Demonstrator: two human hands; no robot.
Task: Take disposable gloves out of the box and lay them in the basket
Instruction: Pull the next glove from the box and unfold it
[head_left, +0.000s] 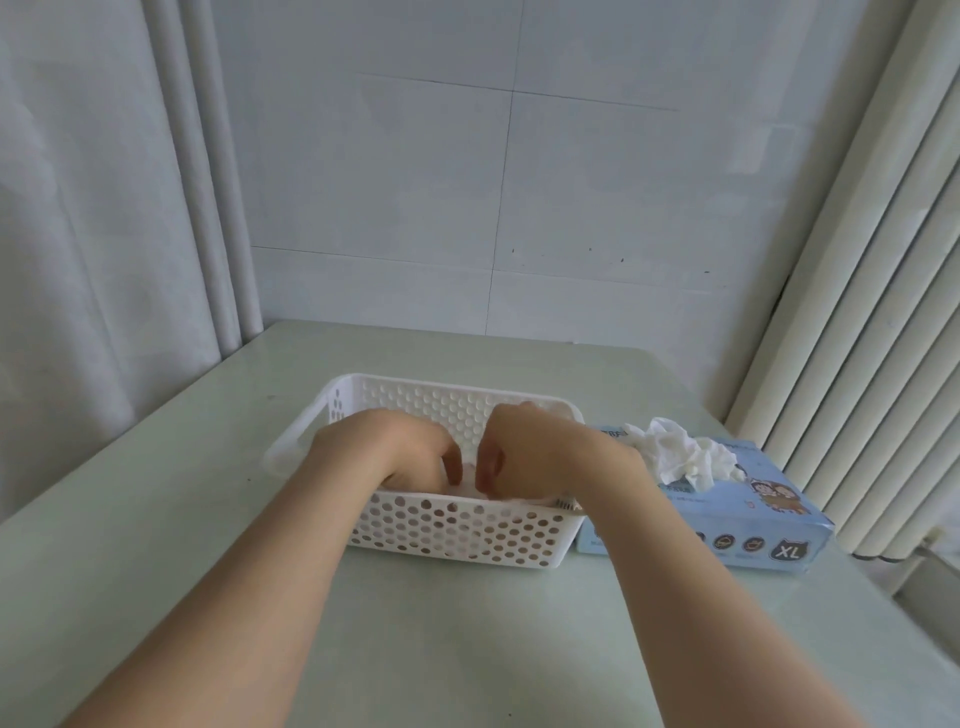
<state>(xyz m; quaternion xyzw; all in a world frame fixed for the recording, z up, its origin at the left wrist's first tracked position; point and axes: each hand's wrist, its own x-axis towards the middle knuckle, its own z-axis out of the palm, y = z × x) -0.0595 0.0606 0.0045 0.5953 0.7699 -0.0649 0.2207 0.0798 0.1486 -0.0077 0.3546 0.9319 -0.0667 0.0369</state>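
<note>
A white perforated plastic basket (457, 535) stands in the middle of the pale green table (208, 519). Both hands reach down inside it, close together. My left hand (395, 447) and my right hand (530, 447) have their fingers curled downward and pinch a thin whitish glove (467, 489) lying low in the basket. The basket's front wall hides the fingertips and most of the glove. To the right, touching the basket, lies the light blue glove box (769, 514) marked XL. A crumpled tuft of white gloves (680, 457) sticks out of the box's top opening.
The table meets a tiled wall (467, 182) at the back. A grey curtain (78, 234) hangs at the left. A ribbed cream radiator (872, 338) stands at the right, just behind the box. Bare tabletop lies in front of the basket, between my forearms.
</note>
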